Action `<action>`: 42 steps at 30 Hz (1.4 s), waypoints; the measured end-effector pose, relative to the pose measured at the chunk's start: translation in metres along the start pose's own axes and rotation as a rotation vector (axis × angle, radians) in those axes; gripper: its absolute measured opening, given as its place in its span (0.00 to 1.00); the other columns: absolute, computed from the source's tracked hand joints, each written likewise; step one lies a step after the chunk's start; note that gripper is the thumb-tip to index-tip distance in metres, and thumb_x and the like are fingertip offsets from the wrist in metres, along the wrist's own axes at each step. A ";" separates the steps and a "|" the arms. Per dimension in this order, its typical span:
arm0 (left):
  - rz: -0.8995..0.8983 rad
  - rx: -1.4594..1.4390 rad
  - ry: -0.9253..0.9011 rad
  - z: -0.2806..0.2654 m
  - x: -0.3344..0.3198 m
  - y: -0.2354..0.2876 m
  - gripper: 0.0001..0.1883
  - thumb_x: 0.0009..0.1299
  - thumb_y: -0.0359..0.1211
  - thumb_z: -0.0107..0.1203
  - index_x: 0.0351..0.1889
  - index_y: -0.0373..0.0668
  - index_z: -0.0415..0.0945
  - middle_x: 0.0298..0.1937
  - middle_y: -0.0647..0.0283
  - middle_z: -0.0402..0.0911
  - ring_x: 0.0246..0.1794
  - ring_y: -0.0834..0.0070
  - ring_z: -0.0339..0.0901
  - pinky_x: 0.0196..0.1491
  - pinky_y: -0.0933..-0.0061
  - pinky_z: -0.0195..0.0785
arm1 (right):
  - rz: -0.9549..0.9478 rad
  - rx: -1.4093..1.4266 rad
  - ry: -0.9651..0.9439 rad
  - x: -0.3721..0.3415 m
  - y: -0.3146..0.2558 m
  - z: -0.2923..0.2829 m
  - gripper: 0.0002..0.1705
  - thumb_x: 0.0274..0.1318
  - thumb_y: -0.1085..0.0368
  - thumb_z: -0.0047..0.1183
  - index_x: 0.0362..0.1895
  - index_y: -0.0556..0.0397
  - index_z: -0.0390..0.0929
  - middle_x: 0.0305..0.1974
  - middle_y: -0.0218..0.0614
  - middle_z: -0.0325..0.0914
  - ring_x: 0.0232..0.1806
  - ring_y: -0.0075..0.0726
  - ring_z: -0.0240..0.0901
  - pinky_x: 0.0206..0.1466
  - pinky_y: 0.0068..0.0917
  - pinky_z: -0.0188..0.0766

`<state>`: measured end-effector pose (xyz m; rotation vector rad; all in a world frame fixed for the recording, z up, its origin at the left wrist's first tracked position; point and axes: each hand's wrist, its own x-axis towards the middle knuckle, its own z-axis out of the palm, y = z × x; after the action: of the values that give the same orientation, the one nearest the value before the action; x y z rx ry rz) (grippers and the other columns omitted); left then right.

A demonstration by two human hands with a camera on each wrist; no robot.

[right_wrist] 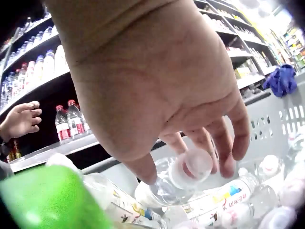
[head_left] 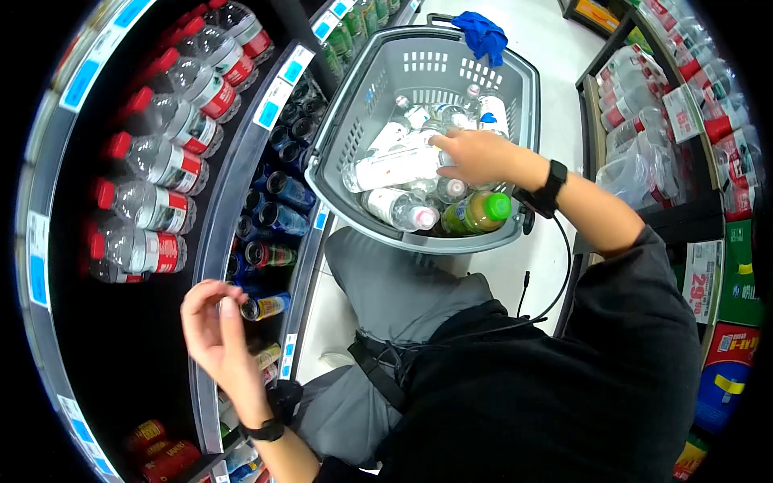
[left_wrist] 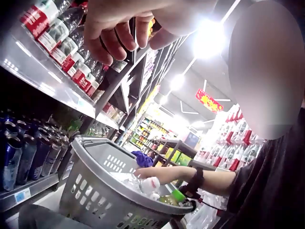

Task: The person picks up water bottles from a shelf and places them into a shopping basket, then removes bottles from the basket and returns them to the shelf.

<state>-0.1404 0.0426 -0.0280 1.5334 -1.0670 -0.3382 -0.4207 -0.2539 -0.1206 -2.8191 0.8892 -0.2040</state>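
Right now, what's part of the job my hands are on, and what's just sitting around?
Likely part of the job:
- right hand, reaching in among the clear bottles
- left hand, holding nothing
- gray basket around the bottles
- green-capped bottle inside it

Likely just around:
- blue cloth over the basket's rim
- shelved red-capped bottles
- shelved cans

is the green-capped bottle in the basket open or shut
Shut: its green cap sits on the bottle, covering the mouth.
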 end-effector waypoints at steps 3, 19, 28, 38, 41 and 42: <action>-0.057 -0.028 0.018 0.015 -0.012 -0.007 0.08 0.72 0.23 0.51 0.48 0.35 0.72 0.45 0.62 0.73 0.44 0.78 0.73 0.50 0.75 0.69 | 0.098 0.179 -0.390 0.022 0.002 0.010 0.45 0.53 0.42 0.59 0.65 0.60 0.61 0.44 0.61 0.78 0.39 0.57 0.80 0.43 0.42 0.76; 0.226 0.483 -0.115 0.028 -0.022 -0.042 0.12 0.64 0.23 0.58 0.46 0.36 0.74 0.47 0.56 0.74 0.44 0.64 0.75 0.49 0.69 0.68 | 0.133 0.495 -0.438 0.054 -0.050 -0.112 0.36 0.57 0.49 0.61 0.62 0.62 0.71 0.21 0.30 0.71 0.19 0.20 0.66 0.19 0.21 0.61; 0.528 0.480 -0.134 0.050 -0.013 -0.024 0.34 0.48 0.35 0.72 0.53 0.35 0.72 0.51 0.50 0.75 0.51 0.53 0.74 0.53 0.60 0.68 | -0.261 0.410 -0.470 0.021 -0.153 -0.181 0.29 0.52 0.62 0.66 0.59 0.52 0.75 0.54 0.45 0.79 0.45 0.32 0.79 0.46 0.28 0.75; 0.550 0.603 0.319 0.012 -0.024 -0.047 0.29 0.44 0.32 0.73 0.46 0.38 0.75 0.42 0.53 0.80 0.42 0.55 0.79 0.46 0.60 0.72 | -0.366 0.501 -0.376 0.026 -0.207 -0.168 0.37 0.59 0.62 0.57 0.70 0.51 0.58 0.24 0.34 0.76 0.22 0.26 0.71 0.27 0.26 0.66; 0.426 0.669 0.537 -0.005 -0.025 -0.048 0.31 0.45 0.31 0.72 0.50 0.40 0.77 0.46 0.56 0.73 0.47 0.59 0.72 0.49 0.62 0.68 | -0.358 0.448 -0.317 0.029 -0.191 -0.156 0.36 0.58 0.62 0.58 0.69 0.51 0.59 0.25 0.34 0.76 0.23 0.28 0.72 0.28 0.27 0.67; 0.372 0.614 0.580 -0.013 -0.027 -0.048 0.34 0.44 0.30 0.74 0.53 0.41 0.76 0.49 0.56 0.67 0.49 0.60 0.68 0.51 0.63 0.66 | -0.361 0.396 -0.239 0.031 -0.184 -0.148 0.33 0.59 0.57 0.58 0.66 0.50 0.63 0.23 0.35 0.76 0.22 0.34 0.73 0.27 0.31 0.66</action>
<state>-0.1248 0.0665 -0.0766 1.7536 -0.9919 0.7168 -0.3212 -0.1427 0.0643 -2.5325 0.2499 -0.0759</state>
